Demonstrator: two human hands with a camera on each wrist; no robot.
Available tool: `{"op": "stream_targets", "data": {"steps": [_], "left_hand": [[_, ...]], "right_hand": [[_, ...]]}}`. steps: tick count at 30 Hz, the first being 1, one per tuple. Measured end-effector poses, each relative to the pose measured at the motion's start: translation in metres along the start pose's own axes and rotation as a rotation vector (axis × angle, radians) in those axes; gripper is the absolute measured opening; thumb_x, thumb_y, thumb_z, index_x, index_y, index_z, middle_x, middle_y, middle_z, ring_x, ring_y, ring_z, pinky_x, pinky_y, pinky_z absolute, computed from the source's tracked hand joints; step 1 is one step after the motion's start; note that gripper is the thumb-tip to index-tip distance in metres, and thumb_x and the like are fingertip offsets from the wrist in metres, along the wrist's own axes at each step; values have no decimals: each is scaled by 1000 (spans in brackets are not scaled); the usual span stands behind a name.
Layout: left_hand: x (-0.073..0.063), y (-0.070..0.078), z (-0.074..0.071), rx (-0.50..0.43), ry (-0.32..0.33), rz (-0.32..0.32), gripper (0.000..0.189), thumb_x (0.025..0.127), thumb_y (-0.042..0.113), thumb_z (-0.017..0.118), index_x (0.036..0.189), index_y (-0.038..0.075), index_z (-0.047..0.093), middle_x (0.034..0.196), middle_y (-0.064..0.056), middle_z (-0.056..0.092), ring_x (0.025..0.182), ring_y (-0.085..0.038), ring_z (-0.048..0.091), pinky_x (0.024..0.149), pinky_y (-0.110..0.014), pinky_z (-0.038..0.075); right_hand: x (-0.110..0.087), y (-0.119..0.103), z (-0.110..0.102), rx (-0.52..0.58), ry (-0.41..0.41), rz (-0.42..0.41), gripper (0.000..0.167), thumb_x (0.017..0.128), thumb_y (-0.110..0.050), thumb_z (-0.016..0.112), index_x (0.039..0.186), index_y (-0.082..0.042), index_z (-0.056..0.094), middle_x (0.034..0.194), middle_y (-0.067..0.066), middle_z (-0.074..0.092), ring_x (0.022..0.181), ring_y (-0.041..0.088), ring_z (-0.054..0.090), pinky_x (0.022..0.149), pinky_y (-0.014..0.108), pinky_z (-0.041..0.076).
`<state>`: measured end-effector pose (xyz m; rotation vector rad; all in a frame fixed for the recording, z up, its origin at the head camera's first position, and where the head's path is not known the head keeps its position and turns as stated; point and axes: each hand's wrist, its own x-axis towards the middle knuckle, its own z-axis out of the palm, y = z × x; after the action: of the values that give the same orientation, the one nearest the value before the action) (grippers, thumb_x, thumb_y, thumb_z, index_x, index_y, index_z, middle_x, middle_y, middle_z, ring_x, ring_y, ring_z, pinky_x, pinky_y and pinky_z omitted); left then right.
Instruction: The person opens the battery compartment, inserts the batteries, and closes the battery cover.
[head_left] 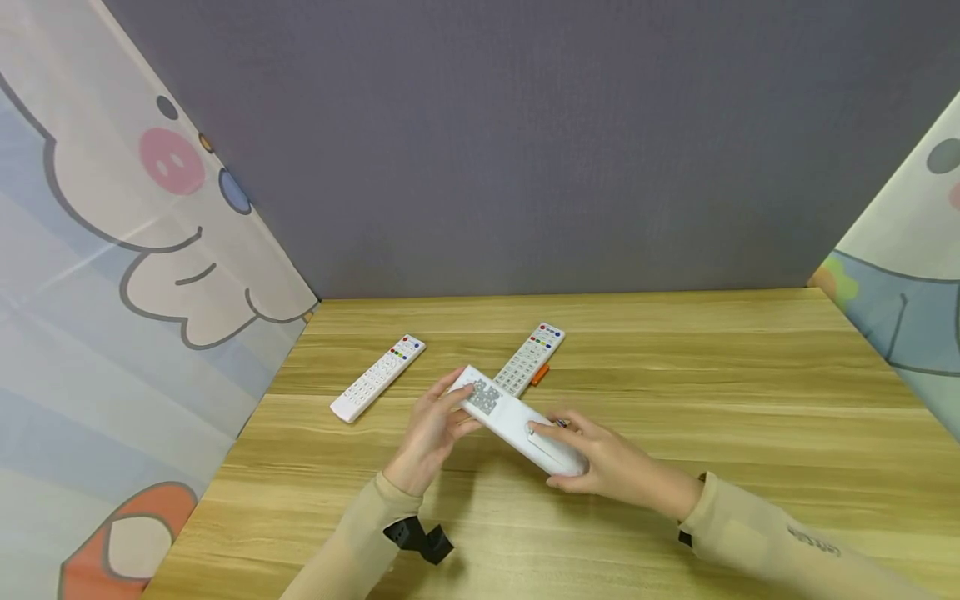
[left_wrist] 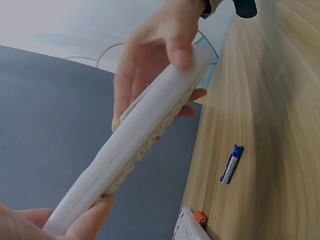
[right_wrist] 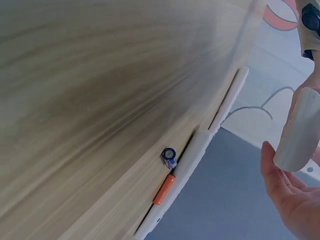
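Above the table, a white remote control (head_left: 517, 423) is held between both hands, its back with a grey patterned label facing up. My left hand (head_left: 431, 433) grips the label end, thumb on the back. At the other end my right hand (head_left: 603, 457) holds the remote, a fingertip at the battery cover (head_left: 551, 450). In the left wrist view that cover's edge (left_wrist: 134, 105) stands slightly raised from the body, while the keys face downward. Below, a blue battery (left_wrist: 232, 164) lies on the wood, mostly hidden by the right hand in the head view.
A second white remote (head_left: 378, 377) lies keys up at left on the wooden table (head_left: 712, 367). Behind the held one lies a third remote (head_left: 529, 358), with an orange battery (head_left: 540, 375) along its right side. A grey panel (head_left: 562, 150) rises at the table's back edge.
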<state>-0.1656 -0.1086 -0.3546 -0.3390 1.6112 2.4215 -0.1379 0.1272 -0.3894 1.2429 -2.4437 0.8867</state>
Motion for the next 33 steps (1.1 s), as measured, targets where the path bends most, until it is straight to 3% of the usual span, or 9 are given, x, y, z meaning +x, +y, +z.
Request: {"op": "stream_targets", "data": {"steps": [9, 19, 26, 33], "left_hand": [[-1, 3, 1, -7, -9, -10, 44, 87, -1, 48, 129, 2, 40, 96, -13, 57, 71, -19, 63, 63, -27, 56], [0, 3, -1, -24, 12, -9, 45, 87, 0, 48, 130, 2, 38, 98, -14, 56, 72, -19, 63, 65, -28, 56], [1, 1, -5, -48, 28, 9, 45, 87, 1, 48, 131, -1, 36, 100, -14, 54, 72, -18, 62, 63, -26, 56], [1, 3, -5, -66, 50, 20, 45, 87, 0, 48, 130, -1, 37, 98, -13, 54, 73, -17, 62, 63, -25, 56]], "right_hand": [[-1, 1, 2, -21, 49, -88, 54, 77, -30, 67, 124, -7, 51, 115, 11, 47, 82, 13, 52, 64, 11, 47], [-2, 0, -1, -77, 50, -93, 58, 77, -33, 66, 127, -9, 48, 117, 13, 46, 83, 14, 53, 62, 14, 49], [-5, 0, -3, -99, 116, -122, 63, 69, -28, 73, 123, -5, 50, 119, 14, 46, 93, 26, 56, 72, 27, 54], [-8, 0, -4, -94, 155, -143, 57, 71, -26, 72, 120, -4, 53, 118, 17, 47, 97, 30, 55, 78, 36, 53]]}}
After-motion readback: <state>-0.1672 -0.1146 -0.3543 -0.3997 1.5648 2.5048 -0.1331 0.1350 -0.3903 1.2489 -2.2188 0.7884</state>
